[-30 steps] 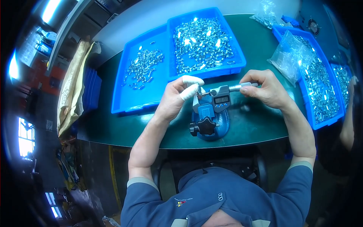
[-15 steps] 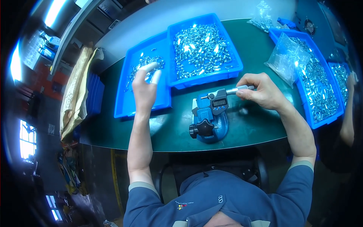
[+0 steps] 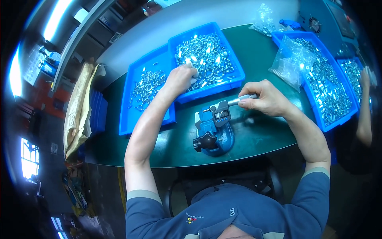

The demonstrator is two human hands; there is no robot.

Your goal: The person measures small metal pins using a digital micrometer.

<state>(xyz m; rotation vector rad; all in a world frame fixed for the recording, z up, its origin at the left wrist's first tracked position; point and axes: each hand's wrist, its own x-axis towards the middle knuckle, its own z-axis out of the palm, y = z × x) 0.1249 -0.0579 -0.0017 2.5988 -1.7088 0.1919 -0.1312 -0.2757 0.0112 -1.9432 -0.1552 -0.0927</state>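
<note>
My left hand (image 3: 181,81), wearing pale finger covers, reaches over the near left rim of the middle blue tray (image 3: 207,93). Its curled fingertips are down among small shiny metal sleeves (image 3: 207,55); whatever they grip is hidden. My right hand (image 3: 264,99) is closed around the silver thimble of a digital micrometer (image 3: 221,115). A blue stand (image 3: 227,139) with a black knob holds the micrometer upright on the green table. I can make out nothing between its measuring faces. Left of the middle tray, another blue tray (image 3: 126,115) holds a smaller, looser spread of the same parts.
At the right stands a long blue tray (image 3: 327,128) full of metal parts, a clear plastic bag (image 3: 288,65) over its left rim. Another person's arm (image 3: 365,115) is by a further tray. More bagged parts (image 3: 264,22) lie at the back. Brown paper (image 3: 81,107) stands left.
My left hand has moved right from above the left tray into the middle tray's parts, its spread fingers now curled. My right hand stays on the thimble. The whole view has shifted slightly.
</note>
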